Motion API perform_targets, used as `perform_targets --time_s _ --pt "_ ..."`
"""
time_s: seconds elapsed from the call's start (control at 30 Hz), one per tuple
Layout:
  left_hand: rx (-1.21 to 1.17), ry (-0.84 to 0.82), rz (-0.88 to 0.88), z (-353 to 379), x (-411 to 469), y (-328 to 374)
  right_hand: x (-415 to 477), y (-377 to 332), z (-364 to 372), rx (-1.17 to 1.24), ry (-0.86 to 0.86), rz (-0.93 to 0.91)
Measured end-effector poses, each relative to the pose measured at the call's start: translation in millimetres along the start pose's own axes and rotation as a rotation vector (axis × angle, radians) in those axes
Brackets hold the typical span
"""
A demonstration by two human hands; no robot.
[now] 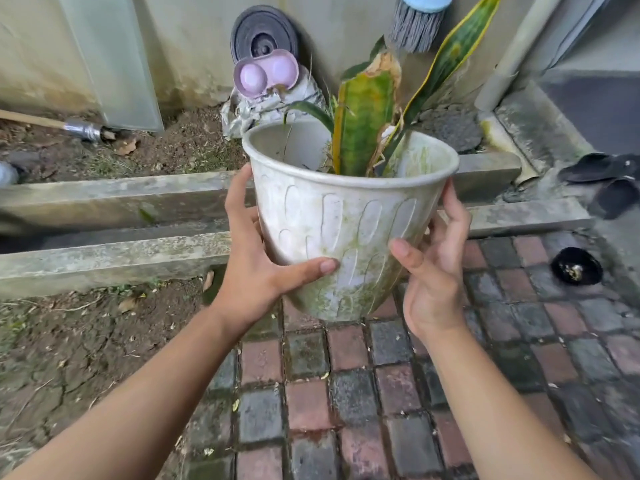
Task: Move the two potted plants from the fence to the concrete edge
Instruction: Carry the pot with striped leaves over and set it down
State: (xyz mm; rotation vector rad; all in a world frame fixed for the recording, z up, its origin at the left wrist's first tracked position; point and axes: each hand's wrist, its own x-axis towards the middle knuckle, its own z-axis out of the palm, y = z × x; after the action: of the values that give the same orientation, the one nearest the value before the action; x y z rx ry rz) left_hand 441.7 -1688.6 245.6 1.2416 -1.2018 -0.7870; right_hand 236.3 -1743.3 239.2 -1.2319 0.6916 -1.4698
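Observation:
I hold a white plastic pot (346, 220), stained green with moss, in the air above the brick paving. A snake plant (363, 129) with yellow-edged leaves stands in it; one leaf tip is brown and dry. My left hand (256, 258) grips the pot's left side, thumb across its front. On the right side my right hand (433, 268) clasps the pot, fingers behind it. Beyond the pot run two concrete edges (114, 254) with a gutter between them. No second potted plant and no fence are in view.
Red and grey brick paving (346, 393) lies underfoot, bare soil to the left. Against the far wall lean a glass pane (110, 60), a dark round lid (265, 36), a pink tray (266, 72) and a mop head (417, 26). Black sandals (606, 181) and a black bowl (576, 266) lie right.

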Motion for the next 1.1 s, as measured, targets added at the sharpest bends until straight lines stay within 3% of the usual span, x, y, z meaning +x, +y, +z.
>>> perform_targets --time_s 0.3,0.47,0.77,1.1 --pt "0.021 0.012 0.009 10.1 -9.9 -130.5 -12.0 128.0 -35.4 0.076 -0.053 0.013" --pt "0.061 -0.022 0.027 21.8 -0.5 -167.2 -6.8 173.9 -52.8 0.186 0.12 0.007" --pt "0.082 -0.006 0.041 71.4 9.5 -207.7 12.5 190.2 -108.5 0.07 0.142 0.137" --pt "0.103 -0.149 -0.048 130.3 18.5 -245.8 9.8 194.3 -170.0 0.033 0.202 0.215"
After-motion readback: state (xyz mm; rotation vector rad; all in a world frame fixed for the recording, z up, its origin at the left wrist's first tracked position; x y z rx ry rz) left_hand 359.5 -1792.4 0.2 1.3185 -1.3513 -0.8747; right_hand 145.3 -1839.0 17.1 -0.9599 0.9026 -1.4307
